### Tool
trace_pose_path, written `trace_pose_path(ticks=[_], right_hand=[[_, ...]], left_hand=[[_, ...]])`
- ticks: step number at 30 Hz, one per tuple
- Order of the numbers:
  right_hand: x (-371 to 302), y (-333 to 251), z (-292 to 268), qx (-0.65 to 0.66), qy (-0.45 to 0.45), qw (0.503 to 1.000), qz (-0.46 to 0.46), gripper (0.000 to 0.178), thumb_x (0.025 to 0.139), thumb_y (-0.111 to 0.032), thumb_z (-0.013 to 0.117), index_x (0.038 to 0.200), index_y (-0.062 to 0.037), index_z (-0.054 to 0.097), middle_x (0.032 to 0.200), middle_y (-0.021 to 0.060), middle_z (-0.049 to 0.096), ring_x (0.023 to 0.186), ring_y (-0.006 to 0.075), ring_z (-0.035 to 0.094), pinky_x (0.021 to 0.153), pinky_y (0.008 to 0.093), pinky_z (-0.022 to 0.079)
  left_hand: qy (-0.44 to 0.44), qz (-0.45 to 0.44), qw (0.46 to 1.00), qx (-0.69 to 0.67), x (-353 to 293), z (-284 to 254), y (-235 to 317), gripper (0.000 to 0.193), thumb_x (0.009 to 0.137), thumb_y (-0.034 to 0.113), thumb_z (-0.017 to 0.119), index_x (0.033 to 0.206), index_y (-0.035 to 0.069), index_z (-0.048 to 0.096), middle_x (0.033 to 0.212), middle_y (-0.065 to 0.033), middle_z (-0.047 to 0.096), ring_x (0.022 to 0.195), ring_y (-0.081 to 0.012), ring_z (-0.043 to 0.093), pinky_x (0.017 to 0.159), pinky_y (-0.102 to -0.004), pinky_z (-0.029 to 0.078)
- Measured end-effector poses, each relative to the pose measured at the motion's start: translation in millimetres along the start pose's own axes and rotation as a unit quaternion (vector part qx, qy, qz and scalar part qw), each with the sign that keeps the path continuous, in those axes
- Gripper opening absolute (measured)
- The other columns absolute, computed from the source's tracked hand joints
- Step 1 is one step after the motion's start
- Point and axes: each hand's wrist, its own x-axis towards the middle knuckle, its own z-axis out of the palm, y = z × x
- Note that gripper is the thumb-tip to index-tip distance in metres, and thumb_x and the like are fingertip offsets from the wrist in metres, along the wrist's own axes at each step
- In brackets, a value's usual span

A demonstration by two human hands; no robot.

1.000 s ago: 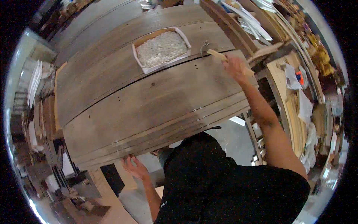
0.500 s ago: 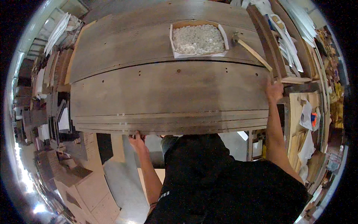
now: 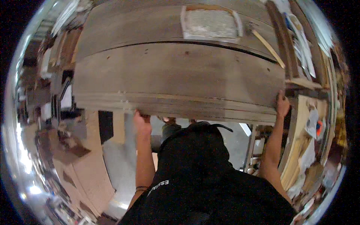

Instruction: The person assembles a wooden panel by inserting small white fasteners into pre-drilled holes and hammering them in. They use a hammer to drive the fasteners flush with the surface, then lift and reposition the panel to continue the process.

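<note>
A wide wood-grain, grey-brown panel lies in front of me, with several thin panel edges showing along its near side. My left hand is at that near edge, left of the middle, its fingers curled against it. At the panel's right end, close to the near corner, my right hand grips the side edge. Both hands are a little blurred. Beyond a dark gap, on a second panel, sit a shallow carton of small whitish pieces and a hammer with a light wooden handle.
Along the right stands a dark wooden frame with white wrapping beside it. Light boards lie nearer on that side. Brown cardboard covers the lower left, beside the grey floor.
My right hand has slid nearer along the panel's right edge, away from the hammer handle. My left hand stays at the near edge. The whole view has shifted, with carton and hammer higher in it.
</note>
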Motion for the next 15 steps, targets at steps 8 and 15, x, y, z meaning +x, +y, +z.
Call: trace_pose_path(ticks=[8,15], right_hand=[[-50.7,31.3,-30.4,0.058,-0.078,0.99,0.099,0.074,0.083,-0.065,0.049,0.108,0.0025,0.064,0.104,0.0167,0.066,0.097,0.0335,0.06,0.085,0.0421,0.044],[-29.6,43.0,-34.9,0.156,-0.212,0.951,0.163,0.081,0.084,-0.068,0.044,0.131,-0.002,0.048,0.128,0.0158,0.052,0.114,0.0271,0.051,0.098,0.0391,0.036]], left_hand=[[0.154,-0.068,0.973,-0.159,-26.7,10.3,9.6,0.03,0.098,0.033,0.038,0.111,0.01,0.052,0.098,-0.0022,0.059,0.079,-0.0157,0.057,0.064,-0.0325,0.047],[0.256,-0.111,0.947,-0.159,-20.9,15.5,49.3,0.05,0.087,0.054,0.052,0.111,0.01,0.057,0.097,-0.0035,0.061,0.083,-0.0177,0.058,0.069,-0.0345,0.047]])
